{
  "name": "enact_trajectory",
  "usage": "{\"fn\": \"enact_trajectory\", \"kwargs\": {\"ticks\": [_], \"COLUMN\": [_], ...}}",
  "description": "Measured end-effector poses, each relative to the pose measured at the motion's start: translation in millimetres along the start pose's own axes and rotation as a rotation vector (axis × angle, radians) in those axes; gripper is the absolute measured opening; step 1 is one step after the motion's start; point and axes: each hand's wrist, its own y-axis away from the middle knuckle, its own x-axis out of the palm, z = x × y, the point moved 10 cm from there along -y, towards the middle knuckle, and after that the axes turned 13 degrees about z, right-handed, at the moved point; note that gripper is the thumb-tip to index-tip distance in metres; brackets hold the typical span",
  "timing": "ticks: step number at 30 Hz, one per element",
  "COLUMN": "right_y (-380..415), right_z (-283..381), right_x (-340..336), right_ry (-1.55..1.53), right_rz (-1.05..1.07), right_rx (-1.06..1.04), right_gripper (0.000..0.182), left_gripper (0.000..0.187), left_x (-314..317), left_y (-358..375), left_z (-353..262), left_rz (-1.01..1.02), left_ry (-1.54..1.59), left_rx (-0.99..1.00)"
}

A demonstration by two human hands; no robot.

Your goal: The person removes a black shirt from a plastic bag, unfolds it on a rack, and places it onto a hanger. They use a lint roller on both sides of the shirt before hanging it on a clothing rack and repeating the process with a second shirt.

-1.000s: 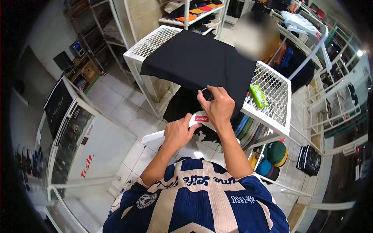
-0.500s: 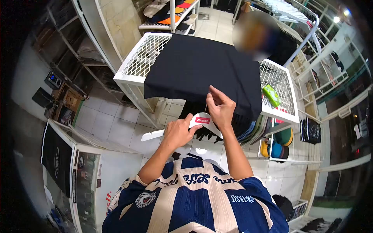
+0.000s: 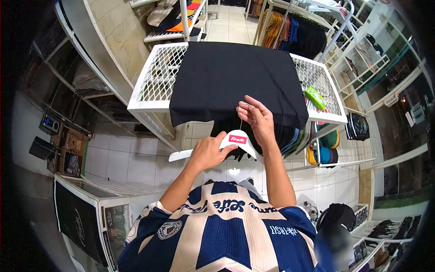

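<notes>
A white hanger [image 3: 181, 155] with a red label lies across the space in front of my chest. My left hand [image 3: 209, 153] is closed round its body just left of the label, thumb on the front. Beside the metal hook at the top is my right hand [image 3: 256, 117], with its fingers curled loosely and the hook against the fingertips. Beyond both hands a black cloth [image 3: 235, 77] lies flat over the white mesh table [image 3: 158, 77], its near edge hanging over the front.
A green packet [image 3: 315, 99] sits on the mesh at the right. Dark garments hang below the table, with caps [image 3: 327, 154] on a shelf at the lower right. Clothes racks stand behind. A person [image 3: 335, 240] is partly visible, blurred, at the lower right.
My right hand has turned and its fingers have loosened, so the hook shows more clearly. My left hand keeps its hold on the hanger. The view has shifted, and a blurred person appears at the lower right.
</notes>
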Motion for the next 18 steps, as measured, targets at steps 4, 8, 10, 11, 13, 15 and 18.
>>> {"fn": "enact_trajectory", "kwargs": {"ticks": [4,8,10,11,13,15,18], "right_y": [24.5,69.3,87.8,94.6,101.6,107.7,117.9], "right_z": [16.3,36.3,32.4,28.7,25.5,35.8,48.2], "right_x": [9.7,57.4,70.5,62.3,50.4,43.5,23.7], "right_ry": [0.526,1.209,1.413,1.492,1.57,1.598,1.599], "right_rz": [-0.069,0.085,0.192,0.115,0.038,-0.04,-0.142], "right_rx": [-0.001,-0.019,-0.105,-0.102,-0.092,-0.185,-0.204], "right_gripper": [0.041,0.052,0.053,0.055,0.057,0.058,0.054], "left_gripper": [0.051,0.049,0.047,0.045,0.042,0.029,0.031], "left_x": [0.0,-10.3,-15.3,-16.8,-21.4,-46.8,-72.6], "left_y": [-1.0,-0.9,1.5,1.7,1.7,12.7,19.0], "left_z": [10.4,27.9,28.8,28.8,32.7,22.8,26.3], "left_rz": [0.026,-0.061,-0.056,-0.048,-0.131,-0.342,-0.583], "left_ry": [0.019,0.084,0.124,0.16,0.271,0.245,-0.213], "left_rx": [-0.04,-0.042,-0.043,-0.03,0.041,0.159,0.159]}}
